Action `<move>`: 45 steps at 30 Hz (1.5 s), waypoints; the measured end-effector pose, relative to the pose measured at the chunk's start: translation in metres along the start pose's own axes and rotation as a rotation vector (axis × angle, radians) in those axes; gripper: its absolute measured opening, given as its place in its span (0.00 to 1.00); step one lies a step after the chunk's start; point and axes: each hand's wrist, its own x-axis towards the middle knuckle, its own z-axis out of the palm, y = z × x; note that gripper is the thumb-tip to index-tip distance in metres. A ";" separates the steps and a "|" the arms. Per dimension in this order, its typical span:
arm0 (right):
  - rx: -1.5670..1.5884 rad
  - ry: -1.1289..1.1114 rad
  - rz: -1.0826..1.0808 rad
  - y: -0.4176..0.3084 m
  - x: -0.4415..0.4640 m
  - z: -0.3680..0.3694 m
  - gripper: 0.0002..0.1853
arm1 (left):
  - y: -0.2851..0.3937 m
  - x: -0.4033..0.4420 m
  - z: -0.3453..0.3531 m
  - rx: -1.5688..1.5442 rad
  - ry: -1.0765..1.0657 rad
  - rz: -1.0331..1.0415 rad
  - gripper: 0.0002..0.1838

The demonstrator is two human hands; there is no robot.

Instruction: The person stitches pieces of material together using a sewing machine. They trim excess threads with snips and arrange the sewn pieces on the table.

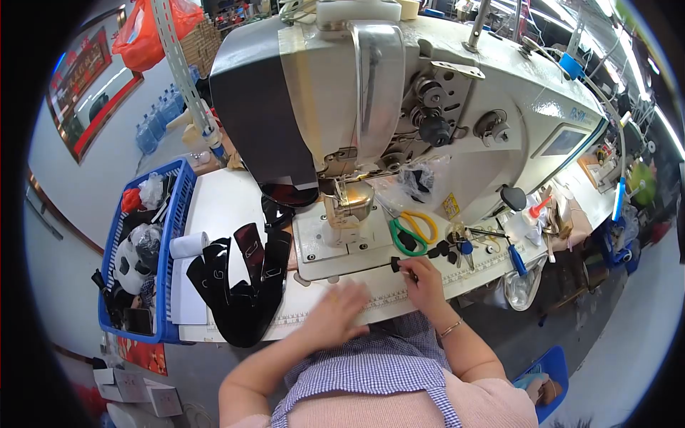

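My right hand [426,284] is closed in a pinch at the front edge of the sewing machine bed, with a small black piece [396,265] at its fingertips. Somewhat blurred, my left hand [337,308] hovers over the table's front edge with its fingers stretched out and nothing seen in them. Left of it lie glossy black shoe-upper pieces [246,307] with small slits, overlapping one another. The industrial sewing machine [457,85] stands straight ahead, its lit needle area [353,196] above the metal bed plate [321,250]. More small black pieces [448,250] lie beyond my right hand.
Scissors [410,234] with green and yellow handles lie on the machine bed. A blue basket [177,264] full of odds and ends stands at the left, beside a white roll [189,245]. Small tools, a blue-handled screwdriver [516,261] and a red-tipped bottle [524,221] are at the right.
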 end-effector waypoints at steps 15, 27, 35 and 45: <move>-0.039 -0.208 -0.067 -0.007 0.037 0.005 0.07 | -0.006 0.016 0.027 -0.892 0.524 -0.338 0.18; 0.641 0.207 0.432 0.036 0.016 -0.031 0.04 | -0.014 0.131 0.046 -1.577 0.142 -0.519 0.10; 0.483 0.149 0.238 0.030 0.015 -0.022 0.04 | -0.013 0.156 0.058 -1.364 0.253 -0.492 0.13; 0.318 -0.088 -0.061 0.033 -0.005 -0.021 0.09 | -0.089 -0.022 -0.047 -0.076 0.876 -0.693 0.12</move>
